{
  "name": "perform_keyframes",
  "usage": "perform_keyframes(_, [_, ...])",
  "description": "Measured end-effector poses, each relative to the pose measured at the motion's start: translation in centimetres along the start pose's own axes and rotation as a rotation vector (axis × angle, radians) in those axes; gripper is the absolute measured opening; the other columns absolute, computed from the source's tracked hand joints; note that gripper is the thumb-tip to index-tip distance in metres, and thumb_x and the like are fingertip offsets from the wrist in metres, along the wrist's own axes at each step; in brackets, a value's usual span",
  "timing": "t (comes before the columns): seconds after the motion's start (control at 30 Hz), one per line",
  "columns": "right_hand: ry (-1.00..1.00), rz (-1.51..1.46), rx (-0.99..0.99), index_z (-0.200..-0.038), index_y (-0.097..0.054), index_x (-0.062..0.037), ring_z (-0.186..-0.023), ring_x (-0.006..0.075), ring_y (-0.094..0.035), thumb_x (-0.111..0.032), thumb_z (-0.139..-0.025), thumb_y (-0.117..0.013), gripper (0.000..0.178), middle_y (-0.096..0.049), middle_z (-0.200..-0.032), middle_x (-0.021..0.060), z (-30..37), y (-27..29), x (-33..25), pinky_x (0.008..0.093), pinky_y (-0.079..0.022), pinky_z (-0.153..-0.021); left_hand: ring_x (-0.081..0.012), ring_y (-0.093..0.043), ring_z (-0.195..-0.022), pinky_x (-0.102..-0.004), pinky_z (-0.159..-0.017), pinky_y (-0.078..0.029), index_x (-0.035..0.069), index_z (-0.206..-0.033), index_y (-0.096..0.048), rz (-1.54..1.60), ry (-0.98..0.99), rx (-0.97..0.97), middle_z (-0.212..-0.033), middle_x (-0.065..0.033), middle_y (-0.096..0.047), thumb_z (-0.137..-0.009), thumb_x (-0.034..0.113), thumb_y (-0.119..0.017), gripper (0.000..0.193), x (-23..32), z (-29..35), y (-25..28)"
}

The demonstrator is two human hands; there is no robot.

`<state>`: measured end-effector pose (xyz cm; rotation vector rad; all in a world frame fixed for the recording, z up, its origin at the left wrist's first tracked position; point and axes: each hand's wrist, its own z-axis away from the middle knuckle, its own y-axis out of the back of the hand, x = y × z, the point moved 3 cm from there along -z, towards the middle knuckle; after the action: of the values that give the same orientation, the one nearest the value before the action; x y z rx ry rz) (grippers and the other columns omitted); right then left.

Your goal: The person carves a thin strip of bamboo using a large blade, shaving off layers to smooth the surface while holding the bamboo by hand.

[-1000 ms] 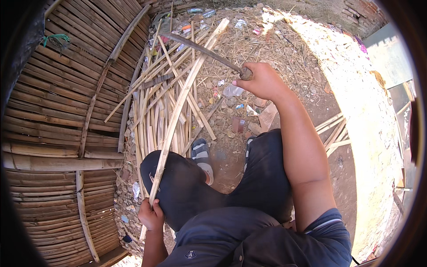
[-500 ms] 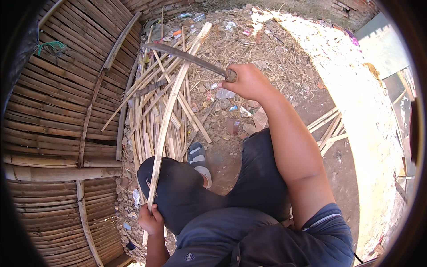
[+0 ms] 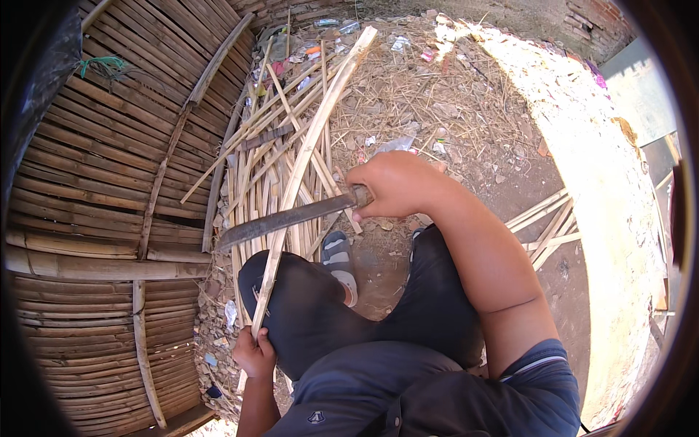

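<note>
My left hand [image 3: 255, 352] is closed around the near end of a long pale bamboo strip [image 3: 300, 164]. The strip slants away over my left knee, its far end above a heap of cut strips. In my right hand [image 3: 391, 184] is the short handle of a machete [image 3: 287, 221], fingers wrapped round it. Its long dark blade points left and crosses over the bamboo strip just beyond the knee. Whether the edge touches the strip, I cannot tell.
Many split bamboo strips [image 3: 251, 191] lie heaped beyond my left foot. A bamboo slat wall [image 3: 87, 160] stands at the left. More strips [image 3: 542, 226] lie crossed at the right, beside a sunlit band of ground. Dry shavings and litter [image 3: 437, 95] cover the far ground.
My right hand has brought the machete nearer to me along the strip, and its blade now tilts down to the left. My left hand keeps its hold on the strip.
</note>
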<state>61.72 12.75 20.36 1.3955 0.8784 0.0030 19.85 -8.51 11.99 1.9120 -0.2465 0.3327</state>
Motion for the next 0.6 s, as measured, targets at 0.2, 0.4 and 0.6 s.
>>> perform_keyframes(0.2, [-0.386, -0.008, 0.367, -0.103, -0.075, -0.0071, -0.08, 0.0403, -0.071, -0.04, -0.083, -0.083, 0.04, -0.072, -0.081, 0.0204, 0.9, 3.2, 6.0, 0.0472, -0.054, -0.072, -0.0398, -0.064, -0.06, -0.0461, -0.056, -0.049, 0.005, -0.088, -0.066, 0.0, -0.016, 0.015, -0.07, -0.0173, -0.064, -0.092, 0.025, -0.074, 0.022, 0.1, -0.2, -0.3])
perform_keyframes(0.4, [-0.071, 0.084, 0.026, -0.099, -0.073, -0.0086, -0.083, 0.0416, -0.071, -0.043, -0.081, -0.083, 0.04, -0.071, -0.08, 0.0184, 0.0, 0.4, 0.5, 0.0514, -0.054, -0.074, -0.0397, -0.064, -0.06, -0.0456, -0.057, -0.05, 0.006, -0.089, -0.067, 0.022, 0.012, 0.001, -0.069, -0.0175, -0.064, -0.093, 0.027, -0.075, 0.023, 0.0, -0.1, -0.3])
perform_keyframes(0.6, [-0.068, 0.055, -0.117, -0.104, -0.075, -0.0106, -0.093, 0.0397, -0.072, -0.04, -0.081, -0.083, 0.038, -0.074, -0.096, 0.0179, -0.3, 0.7, -1.4, 0.0508, -0.056, -0.082, -0.039, -0.063, -0.059, -0.0454, -0.056, -0.049, 0.006, -0.089, -0.066, -0.001, 0.013, 0.027, -0.068, -0.0169, -0.063, -0.095, 0.03, -0.073, 0.026, -0.5, 0.4, -0.1])
